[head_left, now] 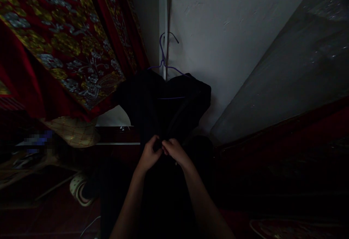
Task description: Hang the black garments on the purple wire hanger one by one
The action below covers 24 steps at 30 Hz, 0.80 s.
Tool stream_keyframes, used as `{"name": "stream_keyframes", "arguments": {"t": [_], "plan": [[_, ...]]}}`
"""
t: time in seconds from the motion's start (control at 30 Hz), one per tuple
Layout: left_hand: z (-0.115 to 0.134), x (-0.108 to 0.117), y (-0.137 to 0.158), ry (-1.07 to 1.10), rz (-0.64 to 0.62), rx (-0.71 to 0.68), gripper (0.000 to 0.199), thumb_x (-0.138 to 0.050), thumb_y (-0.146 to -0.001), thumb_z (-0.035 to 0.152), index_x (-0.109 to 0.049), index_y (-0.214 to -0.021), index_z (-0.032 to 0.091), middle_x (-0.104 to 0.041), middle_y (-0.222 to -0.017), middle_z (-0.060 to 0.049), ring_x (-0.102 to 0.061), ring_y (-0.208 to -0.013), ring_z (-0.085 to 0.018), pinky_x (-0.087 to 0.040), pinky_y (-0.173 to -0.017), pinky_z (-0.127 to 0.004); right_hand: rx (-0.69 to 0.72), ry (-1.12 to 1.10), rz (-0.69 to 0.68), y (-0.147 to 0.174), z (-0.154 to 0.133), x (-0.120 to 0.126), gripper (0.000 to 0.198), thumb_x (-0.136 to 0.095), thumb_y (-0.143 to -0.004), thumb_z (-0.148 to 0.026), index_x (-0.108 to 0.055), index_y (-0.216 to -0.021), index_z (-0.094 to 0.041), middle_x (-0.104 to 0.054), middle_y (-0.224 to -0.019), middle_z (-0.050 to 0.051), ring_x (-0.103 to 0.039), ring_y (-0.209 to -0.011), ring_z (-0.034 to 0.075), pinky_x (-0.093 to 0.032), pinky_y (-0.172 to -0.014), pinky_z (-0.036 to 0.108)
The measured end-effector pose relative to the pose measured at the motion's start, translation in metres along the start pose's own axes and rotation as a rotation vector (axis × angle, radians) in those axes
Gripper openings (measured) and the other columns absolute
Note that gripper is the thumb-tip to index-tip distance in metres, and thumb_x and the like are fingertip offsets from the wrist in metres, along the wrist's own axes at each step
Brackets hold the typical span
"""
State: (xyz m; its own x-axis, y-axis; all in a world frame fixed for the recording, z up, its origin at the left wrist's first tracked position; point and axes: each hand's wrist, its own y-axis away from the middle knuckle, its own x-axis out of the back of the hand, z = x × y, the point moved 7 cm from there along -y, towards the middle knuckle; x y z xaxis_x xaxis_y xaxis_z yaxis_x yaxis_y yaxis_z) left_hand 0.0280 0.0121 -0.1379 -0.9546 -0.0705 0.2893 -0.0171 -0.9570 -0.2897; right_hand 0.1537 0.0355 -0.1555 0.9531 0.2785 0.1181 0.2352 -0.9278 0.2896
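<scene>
A dark garment point(144, 101) with an open neckline hangs on a thin purple hanger point(163, 52), whose hook sits at a white vertical edge by the wall. My left hand point(151, 153) is closed on the garment's front edge below the neckline. Close beside it, almost touching, my right hand point(173, 150) pinches the other side of the front. Whether a button or other fastener lies between the fingertips is too dark to tell. The lower part of the garment merges into shadow.
Red cloth with gold and silver embroidery point(79, 50) hangs at upper left. Clear plastic sheeting point(286, 64) slants along the pale wall point(218, 24) at right. At lower left are a foot in a light clog point(81, 190), a cable point(89, 224) and a cluttered low shelf point(27, 173).
</scene>
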Motion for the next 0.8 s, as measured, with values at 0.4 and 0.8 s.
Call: {"name": "stream_keyframes", "arguments": {"t": [0.4,0.8], "plan": [[0.004,-0.001,0.003,0.038,0.132,0.028,0.011,-0.062,-0.084,0.026,-0.066,-0.081,0.017,-0.070,-0.078,-0.002,-0.067,-0.080,-0.018,-0.051,-0.077,-0.026,0.034,-0.211,-0.111,0.007,-0.012,0.002,0.030,-0.059,-0.079,-0.042,-0.058,-0.062,-0.017,-0.041,-0.044,-0.006,-0.033,-0.041,0.007,-0.020,-0.045,0.024],[0.017,-0.013,0.008,-0.037,0.167,-0.055,0.017,-0.057,-0.085,0.020,-0.074,-0.085,0.018,-0.077,-0.087,-0.006,-0.072,-0.083,-0.022,-0.055,-0.078,-0.031,0.145,-0.168,-0.011,0.014,-0.028,0.017,0.028,-0.051,-0.078,-0.031,-0.054,-0.053,-0.019,-0.040,-0.041,-0.005,-0.032,-0.039,0.008,-0.023,-0.046,0.025]]}}
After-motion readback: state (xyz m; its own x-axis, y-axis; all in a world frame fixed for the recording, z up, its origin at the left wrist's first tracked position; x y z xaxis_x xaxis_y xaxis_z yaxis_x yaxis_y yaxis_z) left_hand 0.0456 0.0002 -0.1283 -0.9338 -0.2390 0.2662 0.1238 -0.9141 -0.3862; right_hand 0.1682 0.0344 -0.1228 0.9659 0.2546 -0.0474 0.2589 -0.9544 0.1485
